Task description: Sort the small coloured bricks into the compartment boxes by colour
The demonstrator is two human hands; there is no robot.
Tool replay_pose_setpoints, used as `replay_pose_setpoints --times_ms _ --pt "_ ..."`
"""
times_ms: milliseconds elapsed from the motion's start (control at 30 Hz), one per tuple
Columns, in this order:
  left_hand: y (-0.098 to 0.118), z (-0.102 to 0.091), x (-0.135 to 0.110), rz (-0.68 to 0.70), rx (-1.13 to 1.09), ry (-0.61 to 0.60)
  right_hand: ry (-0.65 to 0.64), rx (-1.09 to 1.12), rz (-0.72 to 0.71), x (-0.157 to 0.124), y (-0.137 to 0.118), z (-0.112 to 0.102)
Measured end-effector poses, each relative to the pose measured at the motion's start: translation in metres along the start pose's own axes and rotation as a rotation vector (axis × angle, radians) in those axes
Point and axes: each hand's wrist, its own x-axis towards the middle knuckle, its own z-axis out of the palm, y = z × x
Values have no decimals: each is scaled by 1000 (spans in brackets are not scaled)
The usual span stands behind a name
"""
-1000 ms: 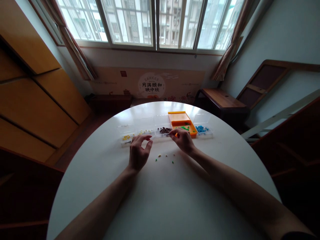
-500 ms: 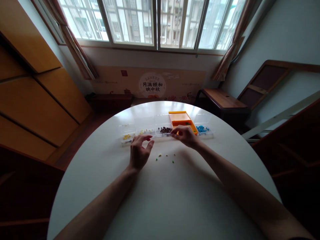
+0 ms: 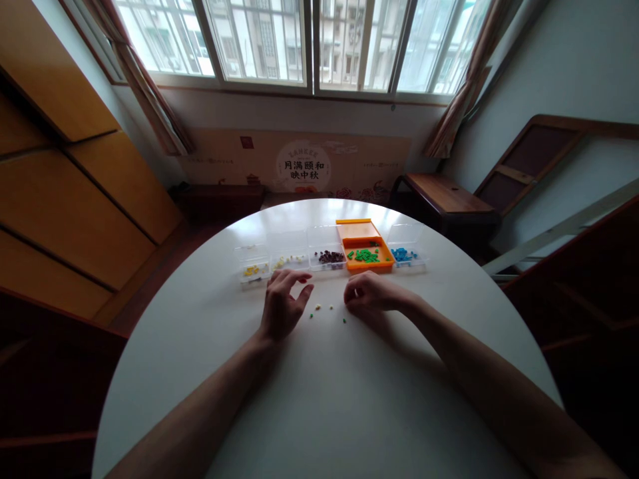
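My left hand (image 3: 285, 303) hovers over the white table (image 3: 319, 399) with thumb and forefinger apart, and nothing shows between them. In front of its fingers lie several tiny loose pieces: a pale yellow bit (image 3: 318, 307), a whitish bit (image 3: 331, 307) and green bits such as one piece (image 3: 344, 320). My right hand (image 3: 369, 291) is closed low at the tabletop, its fingertips pinched together; what they hold, if anything, is hidden. Beyond it sits an open orange box (image 3: 370, 269) of small green pieces (image 3: 367, 255).
Open clear plastic boxes stand in a row with the orange one, holding yellow pieces (image 3: 252, 270), pale cream pieces (image 3: 287, 261), dark brown pieces (image 3: 330, 256) and blue pieces (image 3: 403, 254). A wooden chair (image 3: 444, 193) stands past the table's far right edge.
My right hand has come back from the boxes to the tabletop, uncovering the green pieces. It now covers the spot where a small brownish bit lay. My left hand has shifted slightly right.
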Motion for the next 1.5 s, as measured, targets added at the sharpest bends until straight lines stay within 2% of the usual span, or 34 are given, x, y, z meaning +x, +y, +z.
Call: replay_pose_setpoints --times_ms 133,300,433,833,967,1167,1233,1367,1500 --pt "1 2 -1 52 21 -17 5 35 -10 2 -3 3" --pt "4 3 -3 218 44 -77 80 437 36 10 -6 16" --pt "6 4 -3 293 58 -102 141 618 15 18 -10 26" --pt "2 7 -4 271 84 -72 280 621 46 22 -11 40" --pt "-3 6 -1 160 44 -37 304 583 41 20 -11 43" --pt "-35 0 9 -105 182 208 320 502 43 13 -9 50" --pt "-47 -3 11 -162 233 243 328 424 27 11 -9 50" --pt "-61 -6 13 -244 291 258 318 242 -16 8 -11 47" --pt "-64 -8 14 -258 308 255 256 141 -49 5 -13 42"
